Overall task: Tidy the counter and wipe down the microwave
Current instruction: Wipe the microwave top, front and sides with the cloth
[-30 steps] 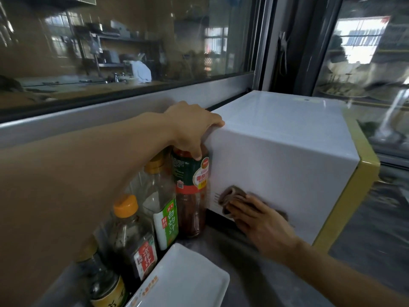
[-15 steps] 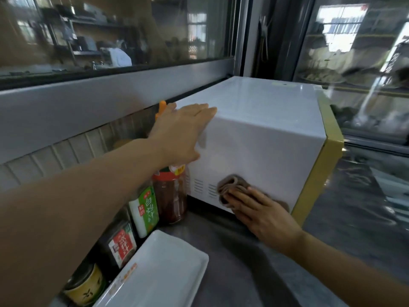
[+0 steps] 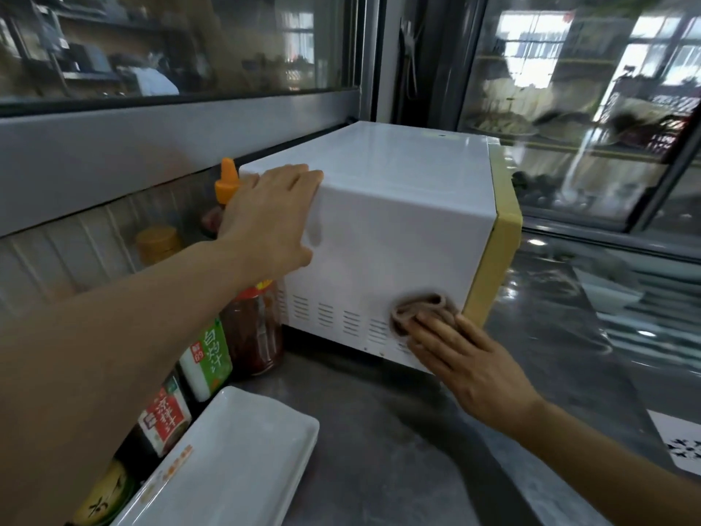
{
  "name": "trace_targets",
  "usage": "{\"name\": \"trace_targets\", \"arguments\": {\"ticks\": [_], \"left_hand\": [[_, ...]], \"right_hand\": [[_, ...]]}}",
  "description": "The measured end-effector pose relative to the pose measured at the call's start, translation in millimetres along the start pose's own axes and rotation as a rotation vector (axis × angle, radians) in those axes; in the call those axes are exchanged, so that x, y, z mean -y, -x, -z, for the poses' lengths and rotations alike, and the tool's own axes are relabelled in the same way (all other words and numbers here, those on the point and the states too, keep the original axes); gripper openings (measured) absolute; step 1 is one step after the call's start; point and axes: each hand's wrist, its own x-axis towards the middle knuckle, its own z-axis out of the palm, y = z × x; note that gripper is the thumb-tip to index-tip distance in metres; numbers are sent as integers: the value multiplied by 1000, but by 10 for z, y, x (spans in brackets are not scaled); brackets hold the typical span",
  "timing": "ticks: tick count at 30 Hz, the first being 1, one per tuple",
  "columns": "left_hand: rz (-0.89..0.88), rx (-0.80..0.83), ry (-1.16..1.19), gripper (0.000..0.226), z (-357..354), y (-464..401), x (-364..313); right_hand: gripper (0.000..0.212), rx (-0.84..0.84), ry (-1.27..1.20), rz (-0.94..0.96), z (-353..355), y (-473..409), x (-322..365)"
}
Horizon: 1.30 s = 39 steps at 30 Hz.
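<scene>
A: Which step now?

B: Wiping, I'd say. Right hand (image 3: 468,368) presses a brown cloth (image 3: 421,309) flat on the microwave (image 3: 398,222) side wall, low, approx 5 o'clock on that panel, just by the yellow front (image 3: 500,252). Fingers straight, close together, lying on the cloth. Left hand (image 3: 271,218) braces the back top corner, approx 10 o'clock, fingers straight & together along the edge, thumb down the side.

A: Where's the microwave itself?

B: On the counter (image 3: 379,430), back against the window ledge, bottles at its 9 o'clock.

A: Next move needs?

B: Prob. a sweep back across the vents (image 3: 326,317) w/ steady pressure, left hand bracing so the box can't slide. Top looks undone, can't say for sure.

A: Counts?

B: 1 microwave, 1 cloth, 1 white tray (image 3: 227,461) at 7 o'clock. Bottles (image 3: 206,358): 6 visible, maybe more hidden behind the arm.
</scene>
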Motion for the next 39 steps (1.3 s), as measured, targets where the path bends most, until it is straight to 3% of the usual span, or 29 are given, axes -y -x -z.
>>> {"name": "trace_targets", "arguments": {"ticks": [4,7,10,14,20,22,25,28,31,36,39], "left_hand": [[-8,30,-5,102,37,16,-2],[-11,50,-12,103,33,26,-5],[-6,28,6,105,-9,37,-15],[-4,-29,19,107,-83,52,-18],[-12,-59,24,107,-100,51,-17],[-14,-40,13,108,-81,45,-5],[-29,-9,-7,110,-52,37,20],[-35,-1,-31,111,-63,42,26],[-40,-36,-58,110,-107,51,31],[-37,-34,-81,109,-90,46,30],[-42,2,-101,110,-42,32,37]], "right_hand": [[58,4,-19,-105,119,139,-132],[61,-116,-29,-261,333,49,-474],[61,-223,-17,-291,444,-103,-748],[58,-249,-67,-346,268,-93,-536],[63,75,-17,13,-120,323,51],[74,174,-16,85,-75,358,53],[59,88,-24,31,85,188,-117],[58,-37,-23,-210,206,-190,-282],[60,-81,-54,-302,137,-379,-112],[64,147,25,77,12,-363,226],[64,107,55,56,136,-497,35]]}}
